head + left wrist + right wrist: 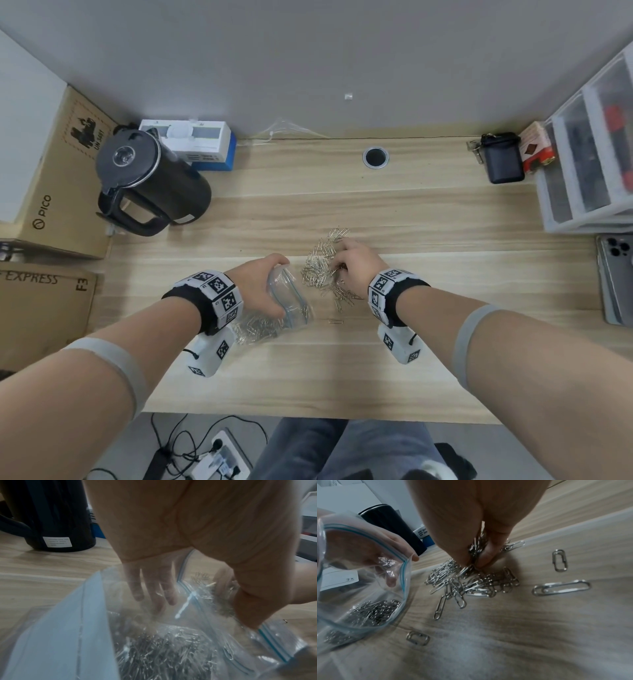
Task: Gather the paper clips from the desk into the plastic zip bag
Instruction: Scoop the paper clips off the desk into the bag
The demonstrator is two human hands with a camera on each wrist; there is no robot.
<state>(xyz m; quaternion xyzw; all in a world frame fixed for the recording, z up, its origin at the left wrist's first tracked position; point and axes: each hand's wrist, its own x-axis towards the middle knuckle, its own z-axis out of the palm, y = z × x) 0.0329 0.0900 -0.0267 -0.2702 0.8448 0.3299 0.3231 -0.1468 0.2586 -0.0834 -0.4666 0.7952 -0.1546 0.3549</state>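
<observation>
A clear plastic zip bag (287, 297) with a blue seal lies mid-desk, its mouth held wide by my left hand (262, 286), thumb on the near rim and fingers inside the far wall. Many silver paper clips (373, 611) lie in its bottom. Just right of the bag, a loose pile of paper clips (320, 265) spreads over the desk. My right hand (352, 265) is down on that pile, its fingers pinching a bunch of clips (475, 551). Single clips lie apart, one (335, 321) nearer me and one (560, 588) to the right in the right wrist view.
A black kettle (150, 181) stands at the back left beside cardboard boxes (58, 178) and a white-blue box (202, 144). Plastic drawers (589, 150), a dark pouch (503, 161) and a phone (616, 274) line the right side. A cable hole (375, 157) sits at the back.
</observation>
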